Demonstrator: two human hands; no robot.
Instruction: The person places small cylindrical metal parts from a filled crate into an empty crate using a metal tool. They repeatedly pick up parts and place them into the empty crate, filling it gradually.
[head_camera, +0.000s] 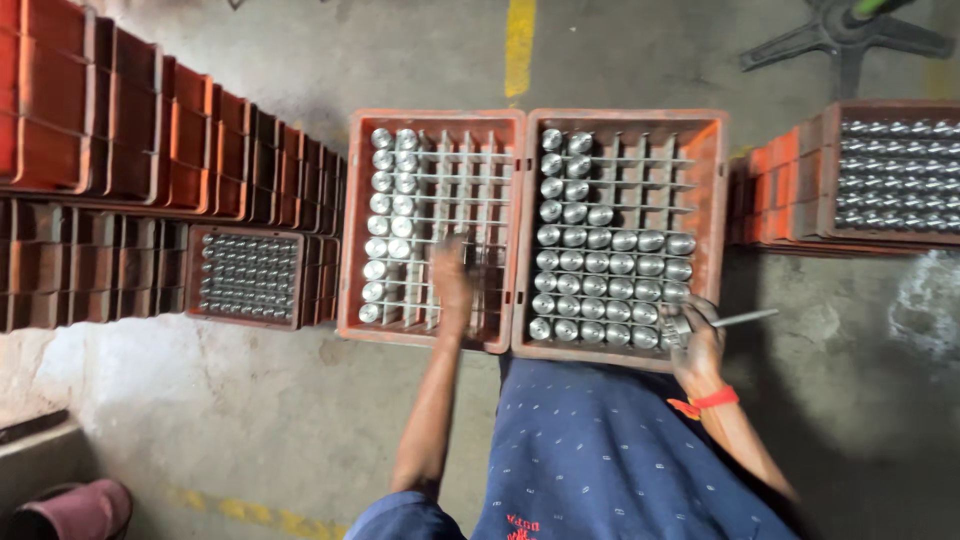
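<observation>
Right hand (697, 345) sits at the near right corner of the right orange crate (712, 240), fingers pinched round a thin metal rod (745, 319) with a shiny cylindrical part (681, 327) at its tip. Left hand (450, 275) reaches over the left orange crate (352, 230), blurred, probably closed on a part but can't tell. Beyond: rows of metal cylinders (600, 265) fill the grid slots, stacked empty crates (120, 130) far left
</observation>
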